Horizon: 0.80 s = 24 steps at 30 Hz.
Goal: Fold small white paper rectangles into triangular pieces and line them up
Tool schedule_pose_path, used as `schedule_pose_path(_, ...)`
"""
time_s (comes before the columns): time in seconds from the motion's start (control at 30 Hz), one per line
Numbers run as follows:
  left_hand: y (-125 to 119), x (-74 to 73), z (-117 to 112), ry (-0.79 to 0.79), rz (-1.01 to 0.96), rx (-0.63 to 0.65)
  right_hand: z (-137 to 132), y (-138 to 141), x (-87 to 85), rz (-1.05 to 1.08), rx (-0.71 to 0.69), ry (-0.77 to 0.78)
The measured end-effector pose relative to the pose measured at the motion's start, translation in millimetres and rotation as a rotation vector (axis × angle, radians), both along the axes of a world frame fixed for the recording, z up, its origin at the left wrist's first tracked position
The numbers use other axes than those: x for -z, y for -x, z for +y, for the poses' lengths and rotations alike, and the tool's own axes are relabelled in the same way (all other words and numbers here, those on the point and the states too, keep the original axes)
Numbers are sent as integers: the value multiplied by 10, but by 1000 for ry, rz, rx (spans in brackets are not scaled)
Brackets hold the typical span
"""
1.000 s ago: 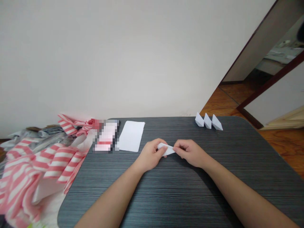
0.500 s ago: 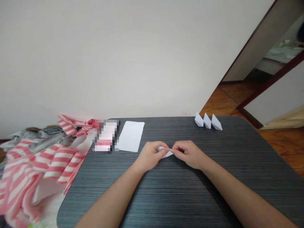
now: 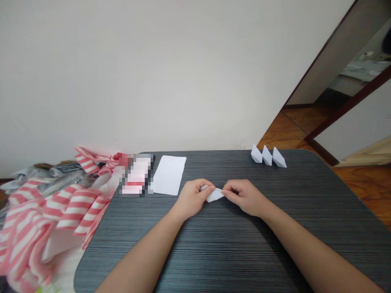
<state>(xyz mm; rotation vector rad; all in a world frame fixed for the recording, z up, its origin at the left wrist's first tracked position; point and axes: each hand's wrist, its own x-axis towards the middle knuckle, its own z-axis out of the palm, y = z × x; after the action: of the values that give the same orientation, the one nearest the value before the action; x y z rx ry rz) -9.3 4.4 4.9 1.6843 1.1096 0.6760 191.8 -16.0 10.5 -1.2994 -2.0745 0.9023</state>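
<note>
A small piece of folded white paper (image 3: 215, 195) is held just above the dark table (image 3: 195, 248), between my two hands. My left hand (image 3: 193, 198) pinches its left part, thumb on top and fingers behind. With thumb and forefinger, my right hand (image 3: 243, 197) grips the paper's right tip. Part of the paper is hidden behind the left fingers. Three folded white paper boats (image 3: 266, 156) stand in a row near the far right edge of the table. To the left of my hands lies a stack of white paper sheets (image 3: 169, 176).
A blurred-out flat object (image 3: 136, 175), perhaps a phone, lies left of the paper stack. Pink-and-white striped cloth (image 3: 73, 207) is heaped beside the table's left edge. A pale wall (image 3: 183, 73) rises behind the table. Wooden floor (image 3: 372, 191) shows on the right.
The folded paper shows more of its flat face now, and my hands have moved slightly apart. Both keep their pinch on it. The boats and the paper stack stay put.
</note>
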Motion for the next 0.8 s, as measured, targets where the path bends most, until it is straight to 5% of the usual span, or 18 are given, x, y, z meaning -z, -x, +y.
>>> schedule_pose_path(0.8,20,88,34,117,-177,-66,-2,-38,91,99,68,154)
